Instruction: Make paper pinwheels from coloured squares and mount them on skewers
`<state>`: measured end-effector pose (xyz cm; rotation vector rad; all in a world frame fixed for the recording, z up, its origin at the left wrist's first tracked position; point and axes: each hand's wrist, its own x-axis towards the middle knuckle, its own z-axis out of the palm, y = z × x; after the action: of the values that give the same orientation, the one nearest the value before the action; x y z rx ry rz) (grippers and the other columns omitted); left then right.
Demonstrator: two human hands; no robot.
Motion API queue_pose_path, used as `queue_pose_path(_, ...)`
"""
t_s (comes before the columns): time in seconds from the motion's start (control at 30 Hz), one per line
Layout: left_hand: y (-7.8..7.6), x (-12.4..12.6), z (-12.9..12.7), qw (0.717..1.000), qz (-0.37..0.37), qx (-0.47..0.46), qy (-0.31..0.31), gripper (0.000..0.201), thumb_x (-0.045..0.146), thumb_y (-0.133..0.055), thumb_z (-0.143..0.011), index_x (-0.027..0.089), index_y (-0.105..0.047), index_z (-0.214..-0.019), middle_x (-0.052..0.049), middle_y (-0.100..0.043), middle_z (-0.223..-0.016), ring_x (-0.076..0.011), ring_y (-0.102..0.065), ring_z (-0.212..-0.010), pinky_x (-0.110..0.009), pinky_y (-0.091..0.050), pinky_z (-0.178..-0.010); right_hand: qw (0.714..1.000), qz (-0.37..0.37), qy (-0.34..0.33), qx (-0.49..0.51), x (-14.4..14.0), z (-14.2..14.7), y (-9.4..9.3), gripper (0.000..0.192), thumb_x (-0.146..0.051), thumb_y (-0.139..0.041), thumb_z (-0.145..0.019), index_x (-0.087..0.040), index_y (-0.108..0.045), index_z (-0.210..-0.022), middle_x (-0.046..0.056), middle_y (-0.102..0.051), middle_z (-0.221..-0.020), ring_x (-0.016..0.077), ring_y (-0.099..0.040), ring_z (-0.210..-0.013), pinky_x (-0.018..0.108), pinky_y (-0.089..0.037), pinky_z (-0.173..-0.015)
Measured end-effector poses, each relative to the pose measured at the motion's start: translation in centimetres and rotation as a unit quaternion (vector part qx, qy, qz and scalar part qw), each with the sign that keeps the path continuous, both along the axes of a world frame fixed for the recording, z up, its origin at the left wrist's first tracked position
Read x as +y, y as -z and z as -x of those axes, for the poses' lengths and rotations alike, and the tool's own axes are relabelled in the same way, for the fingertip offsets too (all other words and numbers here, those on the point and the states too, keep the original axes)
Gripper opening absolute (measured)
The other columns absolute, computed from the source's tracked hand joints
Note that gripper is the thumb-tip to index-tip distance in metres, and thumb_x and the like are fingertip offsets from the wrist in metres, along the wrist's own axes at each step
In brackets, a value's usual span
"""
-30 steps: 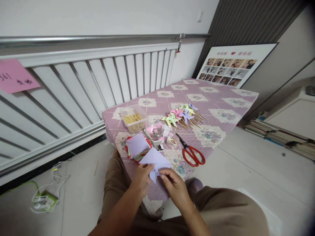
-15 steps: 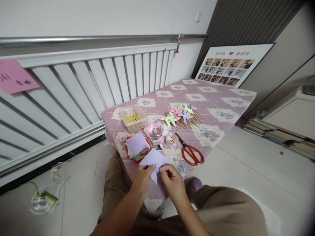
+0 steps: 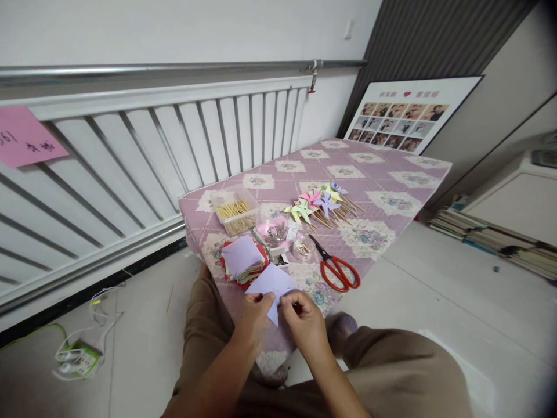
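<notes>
1. The left hand (image 3: 255,316) and right hand (image 3: 304,319) meet over the near edge of the table (image 3: 391,174), fingers of both pinched shut on a lilac paper square (image 3: 272,284); a folded point of it hangs down between the thumbs.
2. Just behind the sheet lies a stack of coloured paper squares (image 3: 242,260), lilac on top, red beneath.
3. To the right of the stack lie red-handled scissors (image 3: 337,270), blades pointing away from the person.
4. Further back stand a small round clear dish (image 3: 302,248) and a clear tub (image 3: 273,232) of small metal bits.
5. Behind these sits a clear box of wooden sticks (image 3: 236,212); to its right lies a cluster of finished paper pinwheels (image 3: 319,203) on sticks.
6. A photo board (image 3: 409,119) leans at the far end.
</notes>
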<state>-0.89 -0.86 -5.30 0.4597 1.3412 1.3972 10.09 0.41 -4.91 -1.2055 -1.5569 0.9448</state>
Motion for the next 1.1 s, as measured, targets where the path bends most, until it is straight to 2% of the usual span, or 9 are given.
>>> queue_pose_path(0.33,0.2,0.0,-0.3,1.0,-0.004,-0.025,-0.007,0.023,0.035,-0.072,-0.06,0.015,-0.063,-0.067,-0.004,-0.068,-0.066,-0.0179,-0.062,-0.066,-0.024,-0.044,-0.058,0.999,-0.013,0.002,-0.036,0.2,0.0,0.2,0.022,-0.028,-0.055,-0.082,-0.021,-0.054,-0.062,-0.001,-0.054,-0.063,0.0168,-0.053,-0.063,0.027,-0.04,-0.062)
queue_pose_path(0.43,0.8,0.1,-0.2,0.999,-0.025,-0.036,-0.005,0.021,0.034,-0.07,-0.063,0.014,-0.064,-0.069,-0.003,-0.068,-0.069,-0.0166,-0.061,-0.066,-0.024,-0.044,-0.06,0.999,-0.016,0.001,-0.034,0.1,0.0,0.1,0.021,-0.027,-0.055,-0.082,-0.021,-0.054,-0.062,-0.001,-0.054,-0.064,0.0167,-0.054,-0.063,0.027,-0.041,-0.063)
queue_pose_path(0.6,1.8,0.3,-0.2,1.0,-0.02,-0.018,-0.013,0.019,0.032,-0.068,-0.065,0.014,-0.063,-0.066,0.0,-0.064,-0.062,-0.0133,-0.056,-0.057,-0.024,-0.042,-0.057,0.999,-0.014,-0.008,-0.035,-0.2,0.0,0.1,0.023,-0.028,-0.055,-0.083,-0.021,-0.054,-0.062,-0.001,-0.054,-0.064,0.017,-0.053,-0.064,0.028,-0.04,-0.063)
queue_pose_path(1.1,1.5,0.1,-0.2,0.999,-0.023,-0.01,-0.027,0.019,0.031,-0.069,-0.064,0.015,-0.06,-0.063,0.002,-0.06,-0.058,-0.0116,-0.053,-0.055,-0.022,-0.039,-0.055,1.0,0.007,0.001,-0.009,-0.1,0.1,0.2,0.023,-0.03,-0.054,-0.083,-0.021,-0.054,-0.062,-0.001,-0.054,-0.063,0.017,-0.052,-0.063,0.029,-0.041,-0.063)
